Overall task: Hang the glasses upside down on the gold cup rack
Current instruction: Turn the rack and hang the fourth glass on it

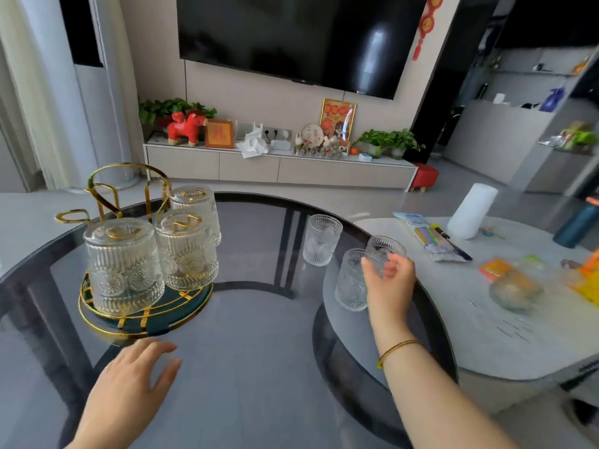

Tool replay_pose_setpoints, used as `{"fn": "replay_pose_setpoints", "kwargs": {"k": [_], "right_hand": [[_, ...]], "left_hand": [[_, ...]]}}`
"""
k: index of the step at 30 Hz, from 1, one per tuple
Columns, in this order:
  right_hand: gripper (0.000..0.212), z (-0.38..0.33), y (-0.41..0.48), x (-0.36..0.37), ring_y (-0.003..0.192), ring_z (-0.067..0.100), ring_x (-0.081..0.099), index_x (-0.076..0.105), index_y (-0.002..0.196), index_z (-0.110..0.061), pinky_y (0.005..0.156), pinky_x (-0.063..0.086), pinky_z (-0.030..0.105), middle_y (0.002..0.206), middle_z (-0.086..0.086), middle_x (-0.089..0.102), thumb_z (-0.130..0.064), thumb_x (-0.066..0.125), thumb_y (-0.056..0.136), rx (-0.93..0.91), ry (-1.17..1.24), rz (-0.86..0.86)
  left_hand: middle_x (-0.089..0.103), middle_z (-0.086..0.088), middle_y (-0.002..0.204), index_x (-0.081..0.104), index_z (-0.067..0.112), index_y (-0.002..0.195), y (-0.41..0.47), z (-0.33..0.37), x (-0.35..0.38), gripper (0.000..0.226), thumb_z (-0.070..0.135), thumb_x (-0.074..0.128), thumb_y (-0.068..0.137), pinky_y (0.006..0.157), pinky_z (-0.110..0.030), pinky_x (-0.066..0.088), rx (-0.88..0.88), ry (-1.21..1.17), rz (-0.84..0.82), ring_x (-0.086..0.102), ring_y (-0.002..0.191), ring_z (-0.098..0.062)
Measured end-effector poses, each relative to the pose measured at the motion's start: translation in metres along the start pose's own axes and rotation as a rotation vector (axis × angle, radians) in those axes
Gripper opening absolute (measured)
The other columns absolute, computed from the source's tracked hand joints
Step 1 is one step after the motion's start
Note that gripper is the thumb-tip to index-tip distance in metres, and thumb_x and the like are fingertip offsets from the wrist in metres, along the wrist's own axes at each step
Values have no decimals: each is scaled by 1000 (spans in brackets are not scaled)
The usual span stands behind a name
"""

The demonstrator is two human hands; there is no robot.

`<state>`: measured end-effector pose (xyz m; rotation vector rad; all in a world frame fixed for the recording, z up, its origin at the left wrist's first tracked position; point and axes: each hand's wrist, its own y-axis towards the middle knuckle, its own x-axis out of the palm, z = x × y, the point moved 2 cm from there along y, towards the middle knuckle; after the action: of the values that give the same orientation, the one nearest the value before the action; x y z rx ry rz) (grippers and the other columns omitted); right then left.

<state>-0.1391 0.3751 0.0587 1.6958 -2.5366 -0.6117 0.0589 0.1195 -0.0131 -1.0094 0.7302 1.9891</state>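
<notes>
Landmark: gold cup rack (107,192), standing in a round green tray with a gold rim (97,314) on the dark glass table (252,351).

Three ribbed glasses hang upside down on the rack's pegs: nearest glass (124,265), middle glass (186,251) just right of it, far glass (196,209) behind the middle one. One gold peg (73,216) on the rack's left side is bare; two taller looped pegs behind are also bare.

Well to the right of the rack, three glasses stand upright on the table. Upright glass A (322,239) stands alone, closest to the rack. Upright glass B (353,280) and upright glass C (385,247) sit further right, close together.

Right hand (389,283), gold bracelet (397,350) on the wrist, is at glasses B and C, fingers curled and part-open. Thumb tip appears to touch B's rim; motion blur makes a firm hold impossible to confirm.

Left hand (129,393) is in front of the rack, below the tray's near rim, palm down, fingers spread, gripping nothing.

Beyond the upright glasses, a white table (486,345) carries a white cylinder (471,210).
</notes>
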Motion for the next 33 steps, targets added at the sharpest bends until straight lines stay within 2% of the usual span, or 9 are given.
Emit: {"fn": "replay_pose_setpoints", "kwargs": {"k": [2,4,9,12,17,20,24,29,33], "right_hand": [[61,23,-10,6,107,29,46,43,118,0,98,39,44,117,17,47,-13,74,67,87,37,57],[82,42,-17,15,127,31,34,29,133,-2,109,27,39,137,19,36,-13,76,66,183,37,-9],[103,64,-13,37,133,34,25,9,140,-6,111,24,41,147,17,27,-20,77,65,255,-55,-128],[104,66,-6,41,129,39,28,8,140,-8,108,27,49,144,17,35,-29,77,64,269,-198,-110],[91,69,-3,43,133,35,29,22,136,-7,115,12,47,140,16,41,-30,75,65,244,-248,-98],[85,70,-3,44,129,39,30,28,131,-8,112,22,49,133,16,47,-27,76,64,253,-220,-94],[85,65,-8,41,124,33,39,29,131,-13,101,36,41,136,12,43,-25,77,62,205,-151,-142],[89,36,-7,31,132,18,30,23,137,-22,106,28,31,146,2,30,-23,75,65,81,-16,-290],[69,-5,-6,17,108,14,43,31,114,-32,79,36,18,121,-5,40,-21,76,62,-43,30,-364]], "left_hand": [[66,-15,107,68,8,93,2,-1,3,21,15,72,74,90,-51,45,2,65,-46,58,105,-38],[68,-17,102,70,6,89,3,-1,4,21,12,75,70,86,-55,47,15,95,-39,60,100,-42],[69,-17,95,70,7,86,5,-4,6,18,9,75,69,78,-57,50,36,155,-19,63,92,-42],[70,-15,92,71,9,84,7,-5,7,16,9,75,68,75,-57,51,46,177,-10,64,89,-42],[71,-13,93,71,11,85,7,-2,6,17,11,76,68,77,-56,51,43,181,-2,64,93,-41],[70,-13,95,71,11,86,7,-3,6,17,12,75,69,79,-55,50,41,175,-8,63,95,-40],[70,-12,98,71,13,88,7,-4,6,16,14,72,72,82,-54,49,32,165,-11,62,98,-38],[69,-10,102,71,14,92,6,-5,4,15,15,68,77,87,-52,46,48,136,-13,60,103,-36],[68,-8,106,69,16,94,4,-5,1,15,21,65,80,88,-47,45,69,99,2,59,106,-32]]}}
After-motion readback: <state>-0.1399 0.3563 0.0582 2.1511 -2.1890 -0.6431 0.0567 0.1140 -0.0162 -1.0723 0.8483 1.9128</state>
